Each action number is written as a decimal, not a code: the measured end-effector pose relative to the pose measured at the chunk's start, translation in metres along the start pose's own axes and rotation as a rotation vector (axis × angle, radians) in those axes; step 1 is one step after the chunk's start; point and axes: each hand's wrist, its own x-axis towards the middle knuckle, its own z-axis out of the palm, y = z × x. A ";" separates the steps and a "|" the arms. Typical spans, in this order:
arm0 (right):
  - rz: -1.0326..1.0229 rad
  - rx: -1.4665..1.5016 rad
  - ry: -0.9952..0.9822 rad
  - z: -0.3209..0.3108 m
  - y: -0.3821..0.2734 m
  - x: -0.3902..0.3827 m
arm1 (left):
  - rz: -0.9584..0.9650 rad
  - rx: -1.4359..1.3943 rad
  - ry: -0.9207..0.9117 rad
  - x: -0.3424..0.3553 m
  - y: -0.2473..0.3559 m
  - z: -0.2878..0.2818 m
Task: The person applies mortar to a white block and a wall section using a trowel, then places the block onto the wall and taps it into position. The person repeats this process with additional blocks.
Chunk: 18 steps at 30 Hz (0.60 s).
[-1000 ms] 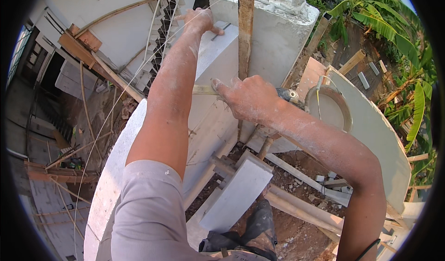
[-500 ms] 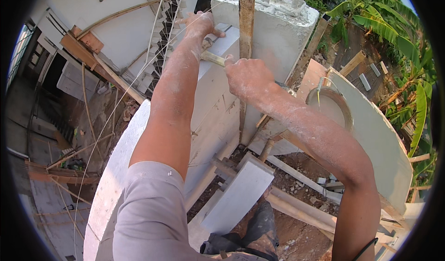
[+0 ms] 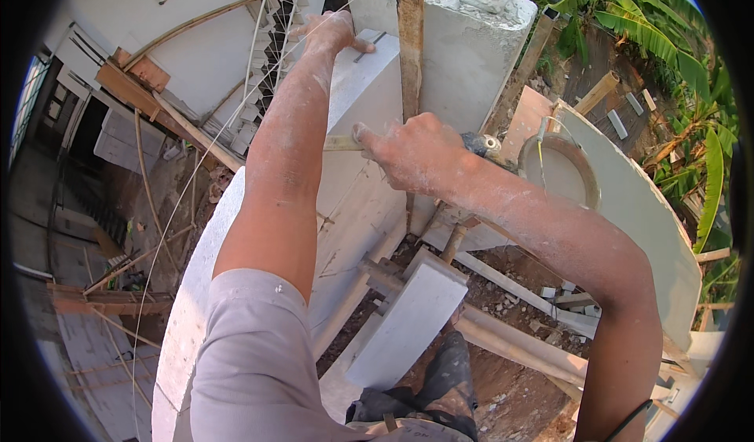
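Observation:
My left hand (image 3: pixel 333 32) reaches to the far end of a white wall block (image 3: pixel 363 73), fingers spread and thumb apart over its edge. A thin metal strip (image 3: pixel 369 47) lies across the block top by that thumb. Nearer to me, my right hand (image 3: pixel 416 153) is closed round the pale wooden handle of a hammer (image 3: pixel 342 143). My left forearm hides the far part of the hammer. Just past my right wrist shows a dark fitting with a metal end (image 3: pixel 488 146); I cannot tell whether it belongs to the hammer.
An upright rusty post (image 3: pixel 410 41) stands right of the block, against a concrete column (image 3: pixel 473 53). A round bucket (image 3: pixel 567 173) sits on the right. Below, a loose white block (image 3: pixel 408 316) rests on timbers. A thin cord (image 3: pixel 203 167) crosses the left side.
My right hand and the hammer have come down and nearer to me, away from the block top. The left hand has shifted slightly up and left.

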 end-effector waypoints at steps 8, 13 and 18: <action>-0.083 0.025 0.103 -0.003 -0.015 -0.004 | -0.010 -0.005 -0.033 0.000 0.005 -0.007; 0.225 0.005 0.075 0.002 0.009 0.003 | -0.031 -0.012 -0.089 0.003 0.008 -0.010; -0.021 -0.044 0.121 0.011 -0.002 -0.009 | -0.077 -0.022 -0.138 0.001 0.015 -0.018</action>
